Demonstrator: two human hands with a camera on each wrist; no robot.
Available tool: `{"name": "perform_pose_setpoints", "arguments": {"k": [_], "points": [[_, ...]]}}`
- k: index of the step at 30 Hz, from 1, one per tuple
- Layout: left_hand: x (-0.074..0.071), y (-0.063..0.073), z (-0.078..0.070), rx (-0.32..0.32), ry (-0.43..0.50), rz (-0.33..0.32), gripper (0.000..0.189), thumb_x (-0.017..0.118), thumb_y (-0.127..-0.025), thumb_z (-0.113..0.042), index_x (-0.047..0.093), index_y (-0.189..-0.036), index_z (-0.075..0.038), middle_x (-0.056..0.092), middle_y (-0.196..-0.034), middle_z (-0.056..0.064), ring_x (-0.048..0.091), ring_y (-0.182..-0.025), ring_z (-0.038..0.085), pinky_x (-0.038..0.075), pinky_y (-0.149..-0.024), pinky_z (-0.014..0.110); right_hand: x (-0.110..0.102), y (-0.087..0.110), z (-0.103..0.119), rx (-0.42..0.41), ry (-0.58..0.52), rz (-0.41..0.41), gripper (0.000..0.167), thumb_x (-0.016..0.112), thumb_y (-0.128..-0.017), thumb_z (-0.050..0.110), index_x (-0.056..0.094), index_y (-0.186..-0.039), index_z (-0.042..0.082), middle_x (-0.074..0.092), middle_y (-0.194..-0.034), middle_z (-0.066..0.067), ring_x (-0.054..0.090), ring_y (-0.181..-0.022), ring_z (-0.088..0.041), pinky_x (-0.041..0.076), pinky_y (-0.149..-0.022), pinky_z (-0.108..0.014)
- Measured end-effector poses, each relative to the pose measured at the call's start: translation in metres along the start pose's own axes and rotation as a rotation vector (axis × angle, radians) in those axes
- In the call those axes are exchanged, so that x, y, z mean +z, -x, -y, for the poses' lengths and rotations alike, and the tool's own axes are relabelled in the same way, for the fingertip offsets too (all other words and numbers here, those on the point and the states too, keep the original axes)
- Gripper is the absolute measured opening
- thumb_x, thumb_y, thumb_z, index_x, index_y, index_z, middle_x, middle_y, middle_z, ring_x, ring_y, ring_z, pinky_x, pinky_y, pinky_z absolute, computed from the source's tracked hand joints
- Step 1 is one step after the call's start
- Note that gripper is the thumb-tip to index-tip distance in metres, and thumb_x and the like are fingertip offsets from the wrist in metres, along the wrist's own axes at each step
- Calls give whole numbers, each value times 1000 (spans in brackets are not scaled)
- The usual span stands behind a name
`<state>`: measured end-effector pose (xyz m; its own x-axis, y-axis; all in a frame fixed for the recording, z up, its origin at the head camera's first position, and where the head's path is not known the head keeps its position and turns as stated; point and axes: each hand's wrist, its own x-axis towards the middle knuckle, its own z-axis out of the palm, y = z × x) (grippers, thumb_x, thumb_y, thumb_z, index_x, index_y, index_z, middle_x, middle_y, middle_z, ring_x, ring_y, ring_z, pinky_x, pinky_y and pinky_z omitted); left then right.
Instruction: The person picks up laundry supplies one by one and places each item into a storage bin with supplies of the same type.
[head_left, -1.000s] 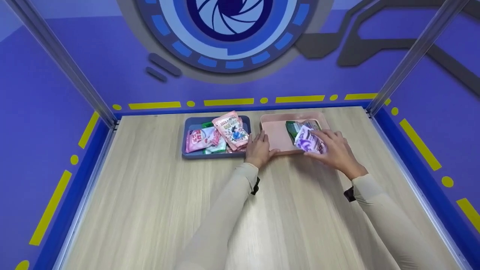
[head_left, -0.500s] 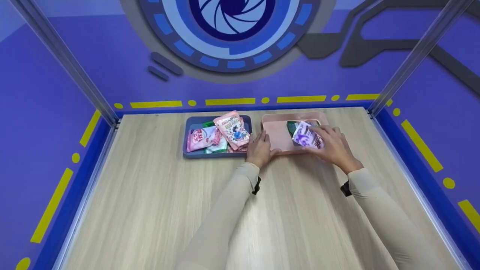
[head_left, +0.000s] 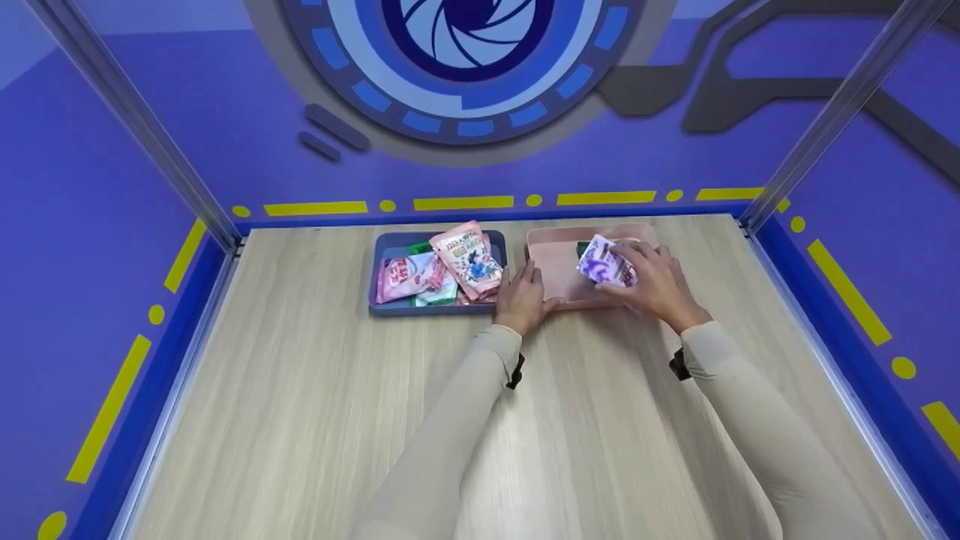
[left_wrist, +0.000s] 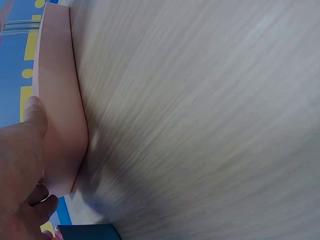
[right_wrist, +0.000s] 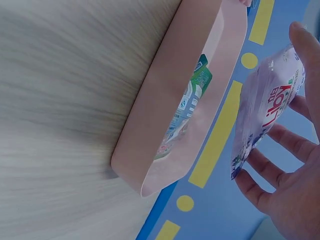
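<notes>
My right hand (head_left: 654, 281) pinches a purple-and-white packet (head_left: 604, 262) marked Liby between thumb and fingers. In the right wrist view the packet (right_wrist: 270, 100) hangs tilted, well clear of the pink tray (right_wrist: 150, 105). A green-and-white packet (right_wrist: 197, 85) lies inside that tray, mostly hidden behind the held one in the head view. My left hand (head_left: 521, 298) rests at the pink tray's front left corner, its fingers reaching forward between the two trays. Its thumb touches the tray's front wall (left_wrist: 60, 95) in the left wrist view.
Left of the pink tray stands a blue-grey tray (head_left: 397, 310) holding several packets: a pink-and-white one (head_left: 409, 277), a pale pink one (head_left: 469, 259) and green-and-white ones (head_left: 435, 295). Both trays sit on a wood-grain table (head_left: 315, 390) near the purple back wall (head_left: 195, 150). Side walls enclose it.
My right hand has carried the purple-and-white packet left and slightly farther back over the pink tray, now covering more of the green packet. The left hand has stayed at the tray corner.
</notes>
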<state>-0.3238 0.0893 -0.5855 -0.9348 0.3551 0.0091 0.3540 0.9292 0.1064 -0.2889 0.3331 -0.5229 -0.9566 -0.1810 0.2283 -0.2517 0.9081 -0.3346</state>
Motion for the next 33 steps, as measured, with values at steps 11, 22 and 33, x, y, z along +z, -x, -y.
{"name": "perform_pose_setpoints", "arguments": {"k": [11, 22, 33], "points": [[2, -3, 1, 1, -10, -12, 83, 53, -97, -66, 47, -152, -5, 37, -164, 10, 37, -149, 24, 21, -125, 50, 9, -23, -1, -1, 6, 12, 79, 85, -81, 50, 57, -145, 13, 51, -148, -18, 47, -116, -46, 38, -97, -64], [1, -2, 0, 0, -3, -5, 83, 53, -98, -66, 46, -153, -5, 35, -165, 10, 36, -150, 24, 18, -125, 49, 15, -40, 1, 16, 0, 65, 75, 86, -83, 43, 56, -144, 13, 50, -148, -18, 46, -121, -44, 39, -97, -62], [2, -2, -1, -14, -14, 9, 83, 51, -97, -68, 47, -153, -7, 36, -165, 9, 35, -150, 22, 19, -125, 49, 22, -55, 5, 22, -2, 147, 77, 84, -85, 34, 50, -151, 14, 46, -149, -23, 45, -125, -47, 44, -98, -64]]}}
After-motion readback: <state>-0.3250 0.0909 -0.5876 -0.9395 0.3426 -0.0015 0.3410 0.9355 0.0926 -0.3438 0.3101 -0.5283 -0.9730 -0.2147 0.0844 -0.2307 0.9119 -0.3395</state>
